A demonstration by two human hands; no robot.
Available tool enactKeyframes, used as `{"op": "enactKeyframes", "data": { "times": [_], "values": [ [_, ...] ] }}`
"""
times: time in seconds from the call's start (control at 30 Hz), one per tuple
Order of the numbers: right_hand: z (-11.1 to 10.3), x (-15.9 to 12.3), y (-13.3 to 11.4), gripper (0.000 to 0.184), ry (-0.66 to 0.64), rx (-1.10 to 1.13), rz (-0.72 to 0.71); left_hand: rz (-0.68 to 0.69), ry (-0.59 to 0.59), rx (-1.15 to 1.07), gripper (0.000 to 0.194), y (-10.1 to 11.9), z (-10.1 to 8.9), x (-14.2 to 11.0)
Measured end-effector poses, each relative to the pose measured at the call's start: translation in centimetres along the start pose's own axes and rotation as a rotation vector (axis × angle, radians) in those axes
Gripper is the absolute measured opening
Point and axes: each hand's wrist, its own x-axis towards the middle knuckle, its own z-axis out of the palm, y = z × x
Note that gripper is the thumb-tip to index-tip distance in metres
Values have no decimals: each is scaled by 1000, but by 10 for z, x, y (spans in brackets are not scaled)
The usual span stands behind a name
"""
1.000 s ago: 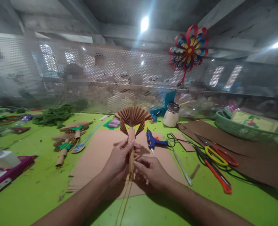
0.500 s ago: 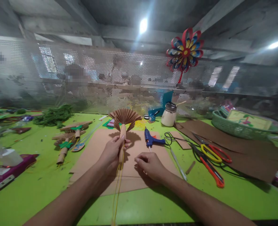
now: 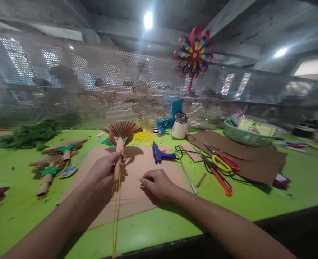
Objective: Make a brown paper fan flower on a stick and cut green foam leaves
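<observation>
A pleated brown paper fan (image 3: pixel 121 130) stands upright above the brown paper sheets (image 3: pixel 137 196). My left hand (image 3: pixel 105 166) is closed around its rolled paper handle (image 3: pixel 118 158), from which yellow strings (image 3: pixel 116 216) hang toward the table's front edge. My right hand (image 3: pixel 157 183) hovers over or rests on the sheets with fingers curled in and nothing visible in them. Just beyond it lies a blue glue gun (image 3: pixel 162 154), with a glue stick at its rear end. A silver pen-like stick (image 3: pixel 189 178) is right of that hand.
To the right are scissors (image 3: pixel 225 163), an orange-handled cutter (image 3: pixel 220 180), dark brown paper (image 3: pixel 245 158) and a green basket (image 3: pixel 253 138). Finished-looking paper pieces (image 3: pixel 47 176) and green yarn (image 3: pixel 29 133) lie left. A white jar (image 3: pixel 179 130) stands behind, before a perforated screen (image 3: pixel 115 82).
The view has turned to the right, so everything appears shifted left. My left hand still grips the fan, whose pleated top looks slightly turned. My right hand keeps its curled pose near the glue gun.
</observation>
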Motion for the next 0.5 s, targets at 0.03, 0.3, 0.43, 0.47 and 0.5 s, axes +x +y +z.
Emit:
{"op": "enactKeyframes", "data": {
  "times": [0.03,0.3,0.43,0.47,0.5],
  "values": [
    [0,0,1,20,-5,-15,-10,-19,0,39,13,4,-2,0],
    [-2,0,1,21,-39,-91,-52,41,66,339,12,27,-53,2],
    [-2,-1,0,21,-51,-96,-70,96,119,412,12,23,-75,-10],
    [-1,-2,0,21,-53,-95,-74,100,129,425,9,21,-77,-14],
    [-1,-2,0,21,-54,-94,-78,95,134,437,7,18,-78,-17]
  ]
}}
